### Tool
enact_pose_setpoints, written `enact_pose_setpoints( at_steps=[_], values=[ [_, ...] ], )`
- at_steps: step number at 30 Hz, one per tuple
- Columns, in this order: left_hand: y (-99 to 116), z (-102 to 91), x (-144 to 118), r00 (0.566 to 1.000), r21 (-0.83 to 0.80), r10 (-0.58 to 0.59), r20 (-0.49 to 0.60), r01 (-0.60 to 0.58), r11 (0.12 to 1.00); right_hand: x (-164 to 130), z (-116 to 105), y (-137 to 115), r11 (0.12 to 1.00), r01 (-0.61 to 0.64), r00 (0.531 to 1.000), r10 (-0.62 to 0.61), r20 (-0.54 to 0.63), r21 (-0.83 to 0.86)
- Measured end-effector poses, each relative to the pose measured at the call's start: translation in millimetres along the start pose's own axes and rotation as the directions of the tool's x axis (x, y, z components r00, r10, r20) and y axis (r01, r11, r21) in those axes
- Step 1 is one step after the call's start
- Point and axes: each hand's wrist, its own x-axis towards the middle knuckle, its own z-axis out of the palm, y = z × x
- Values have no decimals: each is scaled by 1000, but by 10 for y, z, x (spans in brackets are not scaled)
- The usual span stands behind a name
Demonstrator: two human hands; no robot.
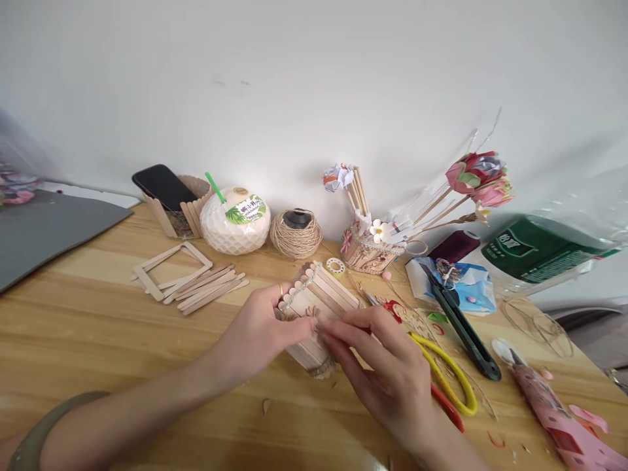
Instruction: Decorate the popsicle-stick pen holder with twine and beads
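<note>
We cannot see the bottom of the little stick holder (316, 307), because our two hands cover it, and our arms are cut off at the picture's edge. Our left hand (260, 333) is wrapped around its left side and grips it, thumb on the front. Our right hand (387, 366) pinches at its front with the fingertips; we cannot tell if something tiny is between them. The holder lies tipped on the wooden table (98, 327), in the middle. Loose flat sticks (206, 288) lie well to the left. A ball of string (296, 233) sits behind. Yellow scissors (451, 379) rest just beside our right hand.
</note>
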Motion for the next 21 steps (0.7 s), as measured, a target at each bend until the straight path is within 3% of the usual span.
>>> enact_pose_setpoints(
  at_steps=[21],
  values=[
    [29, -21, -37, 998, -64, 33, 60, -29, 998, 18, 9, -28, 993, 38, 999, -35, 24, -110]
  ],
)
